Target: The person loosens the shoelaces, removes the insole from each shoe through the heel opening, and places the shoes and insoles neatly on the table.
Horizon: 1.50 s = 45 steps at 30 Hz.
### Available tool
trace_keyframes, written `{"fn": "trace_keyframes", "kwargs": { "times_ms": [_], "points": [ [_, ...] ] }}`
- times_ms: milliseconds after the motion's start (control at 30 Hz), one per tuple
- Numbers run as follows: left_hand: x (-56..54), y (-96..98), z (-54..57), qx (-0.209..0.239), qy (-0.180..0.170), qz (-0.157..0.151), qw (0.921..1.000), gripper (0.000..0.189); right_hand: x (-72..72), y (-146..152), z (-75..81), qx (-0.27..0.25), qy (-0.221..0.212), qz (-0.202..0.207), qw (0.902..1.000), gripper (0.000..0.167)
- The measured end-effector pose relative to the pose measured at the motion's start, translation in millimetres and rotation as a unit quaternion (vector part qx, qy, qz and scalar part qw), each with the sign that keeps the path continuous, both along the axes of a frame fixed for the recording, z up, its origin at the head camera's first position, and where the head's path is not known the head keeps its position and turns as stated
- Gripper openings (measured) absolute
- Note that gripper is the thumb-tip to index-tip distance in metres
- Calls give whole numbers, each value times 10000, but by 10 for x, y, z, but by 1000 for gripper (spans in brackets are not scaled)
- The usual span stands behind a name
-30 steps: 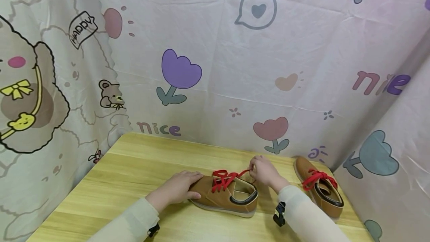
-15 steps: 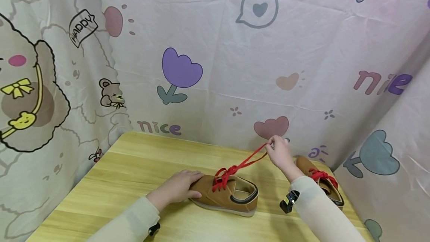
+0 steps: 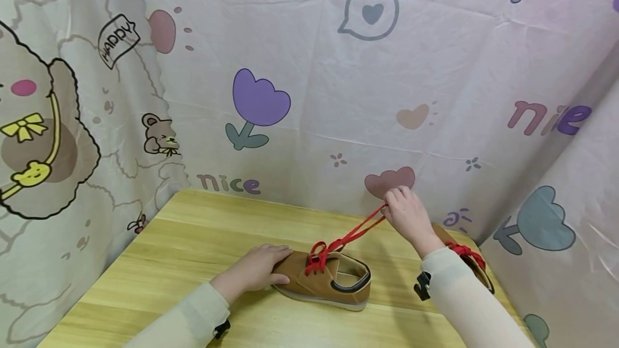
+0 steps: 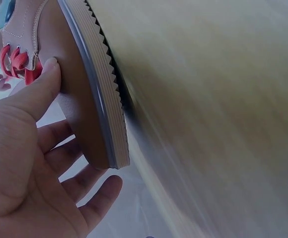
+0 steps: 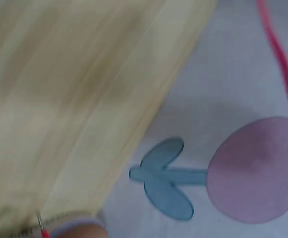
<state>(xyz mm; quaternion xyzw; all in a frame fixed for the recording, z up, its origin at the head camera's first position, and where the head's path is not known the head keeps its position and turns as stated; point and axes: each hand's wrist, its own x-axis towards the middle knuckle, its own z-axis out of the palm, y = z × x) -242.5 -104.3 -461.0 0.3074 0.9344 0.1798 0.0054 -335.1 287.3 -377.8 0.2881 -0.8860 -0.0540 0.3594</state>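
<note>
A brown lace-up shoe (image 3: 314,289) stands on the table, toe to the left. My left hand (image 3: 253,270) holds its toe; in the left wrist view the thumb presses one side and the fingers lie round the other. Red shoelaces (image 3: 355,234) rise from the shoe in two taut strands. Their upper part is pinched in my right hand (image 3: 408,215), raised above the table's back edge. Loops of lace still sit over the eyelets. In the right wrist view a red strand (image 5: 283,69) runs down the right side; the fingers are out of that view.
A second brown shoe (image 3: 440,234) with red laces (image 3: 468,254) stands at the table's right edge, partly behind my right arm. The wooden table (image 3: 184,246) meets a printed curtain (image 3: 309,149) at the back, with curtains on both sides.
My right hand has risen up and to the right from beside the shoe, drawing the laces out long and taut. The left hand and the shoe have stayed in place.
</note>
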Motion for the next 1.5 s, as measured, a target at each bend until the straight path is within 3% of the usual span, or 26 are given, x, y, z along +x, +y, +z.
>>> {"fn": "trace_keyframes", "kwargs": {
  "times_ms": [67, 167, 467, 767, 1000, 1200, 1367, 1500],
  "points": [
    [-1, -2, -3, 1, 7, 11, 10000, 69, -24, 40, 18, 214, 374, 96, 9990, 22],
    [-7, -7, -13, -5, 13, 31, 10000, 70, -38, 54, 59, 120, 619, 144, 9979, 21],
    [-13, -10, -60, -19, 84, 6, 10000, 70, -27, 82, 239, -483, 606, -296, 9966, 14],
    [-21, 1, -75, -78, 19, -20, 10000, 70, -27, 309, 425, -834, -242, -980, 9914, 4],
    [-25, -3, -63, -51, -1, -16, 10000, 71, -45, 374, 516, -889, -328, -1182, 9885, 5],
    [-19, -3, -62, -103, 22, 3, 9999, 71, -12, 210, 589, -501, -748, -1051, 9904, 5],
    [-20, -7, -63, -63, 24, 8, 10000, 71, 31, 24, 667, -475, -1231, -846, 9876, 5],
    [-20, -10, -48, -30, 62, 17, 10000, 71, 76, -112, 708, -519, -2119, -597, 9741, 12]
  ]
}}
